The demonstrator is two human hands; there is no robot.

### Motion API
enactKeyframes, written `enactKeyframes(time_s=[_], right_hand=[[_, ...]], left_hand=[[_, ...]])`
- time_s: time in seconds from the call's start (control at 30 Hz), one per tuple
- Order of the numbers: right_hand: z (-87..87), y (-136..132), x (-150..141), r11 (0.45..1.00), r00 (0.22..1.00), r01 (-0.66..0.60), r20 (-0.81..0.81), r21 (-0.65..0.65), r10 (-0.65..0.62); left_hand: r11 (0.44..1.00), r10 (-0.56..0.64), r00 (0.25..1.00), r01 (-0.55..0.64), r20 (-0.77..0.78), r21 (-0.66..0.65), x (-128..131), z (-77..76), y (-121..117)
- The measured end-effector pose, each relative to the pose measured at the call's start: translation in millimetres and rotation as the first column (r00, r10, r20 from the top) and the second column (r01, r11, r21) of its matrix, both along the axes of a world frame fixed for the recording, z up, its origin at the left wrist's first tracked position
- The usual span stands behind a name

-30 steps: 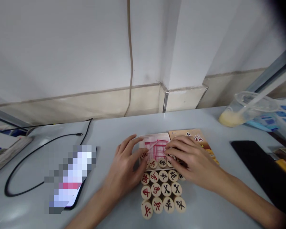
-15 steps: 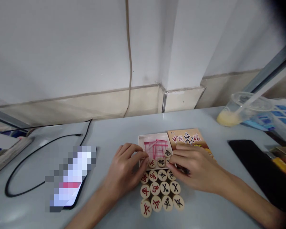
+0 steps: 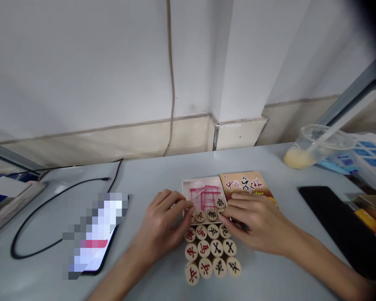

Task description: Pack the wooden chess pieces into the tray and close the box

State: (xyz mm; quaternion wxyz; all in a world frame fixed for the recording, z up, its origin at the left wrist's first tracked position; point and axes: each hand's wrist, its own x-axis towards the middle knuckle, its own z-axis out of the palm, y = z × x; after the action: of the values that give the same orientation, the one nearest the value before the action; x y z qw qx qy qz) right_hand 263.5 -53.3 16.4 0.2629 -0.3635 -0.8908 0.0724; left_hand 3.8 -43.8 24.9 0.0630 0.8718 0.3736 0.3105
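A white open box point(image 3: 186, 187) holds a folded clear sheet with pink lines point(image 3: 207, 195). Along its near side lies a row of round Chinese chess pieces point(image 3: 212, 214), with one more black-marked piece point(image 3: 220, 202) behind them. My left hand point(image 3: 164, 219) pinches the left end piece of that row, mostly covered by the fingers. At the right end, my right hand point(image 3: 253, 219) has thumb and fingers closed on another piece, partly hidden. In front of the box stand rows of stacked pieces point(image 3: 204, 248), red characters on the left and black on the right.
The printed box lid point(image 3: 244, 179) lies right of the box, partly under my right hand. A phone point(image 3: 95, 242) and a black cable point(image 3: 34, 209) are at left. At right are a black flat object point(image 3: 329, 225) and a plastic cup with a straw point(image 3: 301, 156).
The black-marked piece behind the row has turned slightly. Both hands keep nearly the same place at the row's ends; the camera view has shifted a little.
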Motion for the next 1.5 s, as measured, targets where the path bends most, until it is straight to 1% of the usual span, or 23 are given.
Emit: enactKeyframes(time_s=[0.1,0.2,0.27,0.33,0.4,0.47,0.57,0.8,0.9,1.03,1.2,1.37,1.5], right_hand=[[5.0,-9.3,0.7,0.998,0.997,0.052,-0.053,-0.035,-0.053],[3.1,-30.3,3.0,0.987,0.980,0.127,-0.143,-0.095,-0.140],[-5.6,-47.1,5.2,0.978,0.963,0.179,-0.186,-0.102,-0.196],[-19.0,-62.0,7.5,0.973,0.951,0.214,-0.210,-0.089,-0.228],[-32.7,-72.9,9.3,0.969,0.942,0.232,-0.227,-0.084,-0.246],[-42.9,-79.2,10.2,0.964,0.937,0.252,-0.229,-0.087,-0.265],[-49.0,-82.3,10.3,0.956,0.933,0.281,-0.208,-0.088,-0.293],[-48.8,-81.5,8.7,0.935,0.920,0.352,-0.168,-0.037,-0.353],[-48.2,-81.3,8.2,0.930,0.919,0.362,-0.146,-0.063,-0.367],[-48.5,-81.4,9.7,0.930,0.917,0.350,-0.161,-0.112,-0.365],[-53.8,-80.4,12.3,0.910,0.889,0.377,-0.208,-0.172,-0.408],[-57.0,-78.2,13.2,0.914,0.898,0.361,-0.196,-0.184,-0.394],[-52.8,-79.0,14.6,0.915,0.889,0.345,-0.239,-0.209,-0.390]], left_hand=[[0.999,0.043,0.999,-0.043,0.022,0.000,-0.3,6.3,-10.5],[0.992,0.125,0.991,-0.124,0.039,-0.030,-5.9,4.8,-32.8],[0.982,0.183,0.983,-0.181,0.034,-0.062,-13.1,-2.8,-50.6],[0.970,0.228,0.973,-0.224,0.035,-0.091,-21.1,-12.7,-66.5],[0.958,0.267,0.963,-0.262,0.031,-0.118,-27.7,-21.5,-77.8],[0.947,0.297,0.955,-0.290,0.028,-0.139,-31.3,-26.9,-83.6],[0.940,0.315,0.949,-0.308,0.029,-0.146,-31.6,-29.7,-85.1],[0.939,0.328,0.944,-0.331,-0.048,-0.095,-27.3,-33.5,-80.9],[0.941,0.319,0.945,-0.325,-0.073,-0.094,-27.4,-34.9,-80.2],[0.946,0.305,0.949,-0.312,-0.083,-0.092,-28.0,-35.3,-80.3],[0.935,0.335,0.940,-0.341,-0.070,-0.099,-28.5,-35.7,-79.7],[0.928,0.347,0.934,-0.355,-0.086,-0.110,-28.4,-37.8,-77.9],[0.922,0.353,0.935,-0.352,-0.025,-0.161,-28.5,-35.3,-79.1]])
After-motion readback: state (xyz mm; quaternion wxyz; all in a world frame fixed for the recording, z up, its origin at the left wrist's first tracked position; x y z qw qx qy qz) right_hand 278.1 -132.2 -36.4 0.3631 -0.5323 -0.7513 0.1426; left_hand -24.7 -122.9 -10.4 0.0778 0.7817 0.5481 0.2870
